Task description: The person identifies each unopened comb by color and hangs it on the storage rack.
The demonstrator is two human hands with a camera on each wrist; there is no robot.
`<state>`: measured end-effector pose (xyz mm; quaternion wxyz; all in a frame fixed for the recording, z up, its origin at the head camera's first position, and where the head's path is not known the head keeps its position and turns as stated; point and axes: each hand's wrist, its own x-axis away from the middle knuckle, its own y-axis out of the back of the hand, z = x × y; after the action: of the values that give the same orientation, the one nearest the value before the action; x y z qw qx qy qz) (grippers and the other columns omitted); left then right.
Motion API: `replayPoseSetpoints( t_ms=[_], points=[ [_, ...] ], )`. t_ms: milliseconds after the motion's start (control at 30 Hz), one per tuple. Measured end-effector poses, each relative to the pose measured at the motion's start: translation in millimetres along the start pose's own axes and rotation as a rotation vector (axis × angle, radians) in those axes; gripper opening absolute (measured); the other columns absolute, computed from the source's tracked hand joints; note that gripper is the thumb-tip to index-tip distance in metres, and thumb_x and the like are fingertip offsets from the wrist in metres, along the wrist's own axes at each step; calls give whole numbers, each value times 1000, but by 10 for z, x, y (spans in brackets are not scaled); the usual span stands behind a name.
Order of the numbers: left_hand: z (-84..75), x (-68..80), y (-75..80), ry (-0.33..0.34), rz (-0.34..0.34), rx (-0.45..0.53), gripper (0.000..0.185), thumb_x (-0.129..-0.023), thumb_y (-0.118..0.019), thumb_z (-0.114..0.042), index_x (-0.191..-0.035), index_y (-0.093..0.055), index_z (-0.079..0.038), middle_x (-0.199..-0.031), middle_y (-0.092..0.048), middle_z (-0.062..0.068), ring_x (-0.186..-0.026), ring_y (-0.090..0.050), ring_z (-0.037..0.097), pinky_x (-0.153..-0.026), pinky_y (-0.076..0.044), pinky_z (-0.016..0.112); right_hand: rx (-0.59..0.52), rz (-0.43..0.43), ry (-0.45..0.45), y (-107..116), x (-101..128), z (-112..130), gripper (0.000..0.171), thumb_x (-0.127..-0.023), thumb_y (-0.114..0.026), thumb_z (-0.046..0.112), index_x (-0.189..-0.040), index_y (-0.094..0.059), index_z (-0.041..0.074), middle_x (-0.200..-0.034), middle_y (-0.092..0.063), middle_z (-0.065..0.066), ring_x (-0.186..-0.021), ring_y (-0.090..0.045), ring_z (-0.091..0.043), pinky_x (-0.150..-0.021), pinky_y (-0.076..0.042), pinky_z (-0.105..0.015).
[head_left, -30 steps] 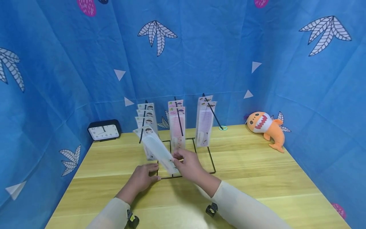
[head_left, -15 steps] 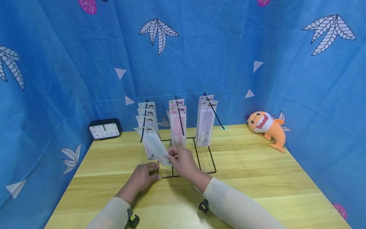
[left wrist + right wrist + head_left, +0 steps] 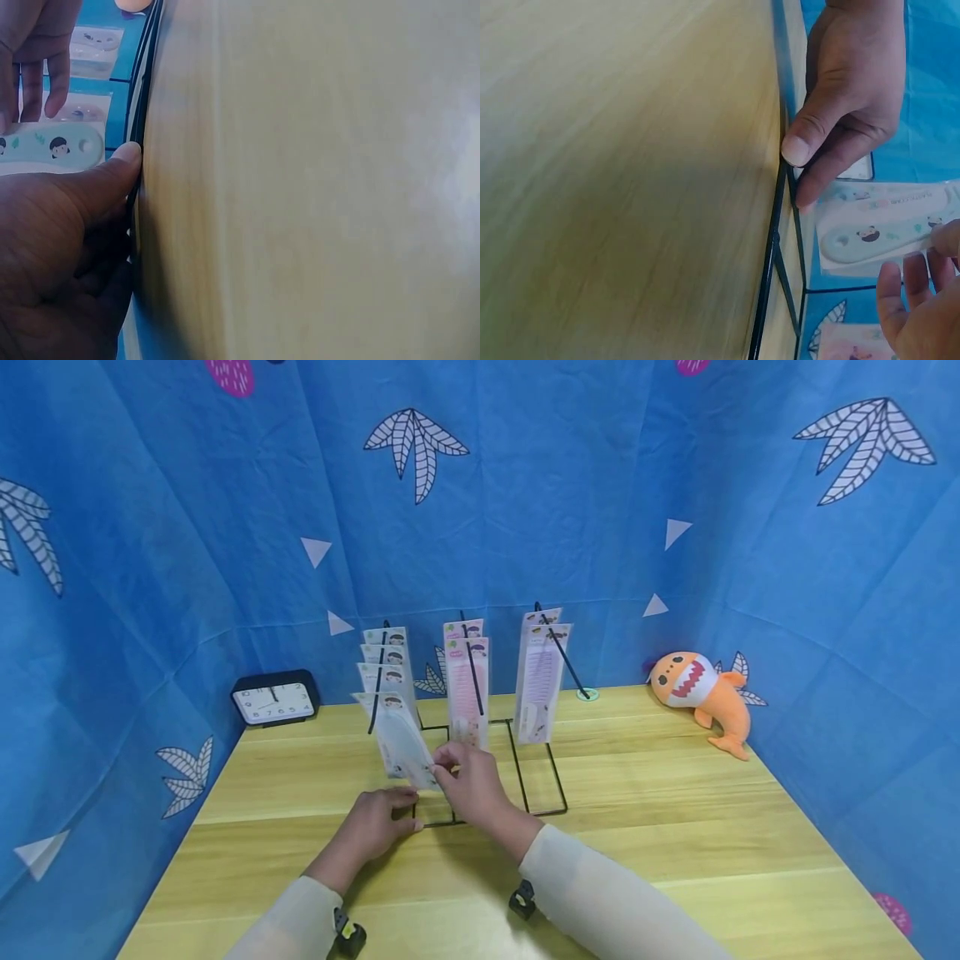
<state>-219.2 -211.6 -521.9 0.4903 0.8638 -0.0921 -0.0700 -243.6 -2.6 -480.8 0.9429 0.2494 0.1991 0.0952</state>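
I see the left hand lying on the wooden table at the front left corner of the black wire rack; its thumb and fingers are curled and press on the base wire of this rack, and the left wrist view shows the thumb tip directly against the wire. The right hand is just beside it, a little higher, and it pinches the lower end of a pale green packet between the thumb and the fingertips. This packet hangs on the left hook of the rack, it is the front one of the row, and it is tilted with its lower end pulled toward me while its top stays at the hook. In the right wrist view I can read small cartoon faces on the packet, and the other fingers of the right hand are loosely bent below it. Behind it more packets hang on the same hook, the pink packets hang on the middle hook and the white packets on the right hook. A black clock stands at the far left of the table against the blue cloth, and an orange shark toy lies at the far right, well apart from both hands
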Motion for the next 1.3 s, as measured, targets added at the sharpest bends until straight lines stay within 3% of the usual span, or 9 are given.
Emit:
replayPoseSetpoints(
  t_ms=[300, 800, 1100, 1300],
  points=[
    [-11, -10, -14, -49, -27, -40, 38, -95, -87, -24, -128, -81, -5, -143, -74, 12, -136, -67, 41, -114, -56, 57, -5, -17, 7, -65, -18, -41, 5, -106, -72, 14, -102, -73, 11, -102, -79, -1, -100, -75, -16, -81, -66, -24],
    [-34, -12, -2, -49, -19, -71, 40, -96, -85, -25, -130, -80, -6, -145, -72, 13, -138, -65, 40, -117, -54, 56, 1, -43, -19, -90, -8, -31, 7, -107, -71, 16, -106, -74, 10, -105, -79, -1, -102, -75, -18, -84, -67, -28],
    [-34, -15, -1, -44, -23, -69, 37, -96, -86, -25, -128, -81, -7, -142, -73, 15, -135, -68, 40, -114, -57, 55, 83, -21, -2, -157, -11, 4, 9, -108, -70, 17, -111, -78, 12, -111, -81, -2, -105, -76, -18, -86, -68, -29],
    [-35, -11, 3, -52, -29, -62, 37, -96, -86, -24, -128, -81, -6, -142, -73, 16, -135, -68, 40, -114, -57, 55, 61, -37, -9, -194, -27, 15, 8, -108, -70, 16, -110, -78, 14, -110, -82, -1, -106, -78, -18, -86, -68, -31]
  ],
)
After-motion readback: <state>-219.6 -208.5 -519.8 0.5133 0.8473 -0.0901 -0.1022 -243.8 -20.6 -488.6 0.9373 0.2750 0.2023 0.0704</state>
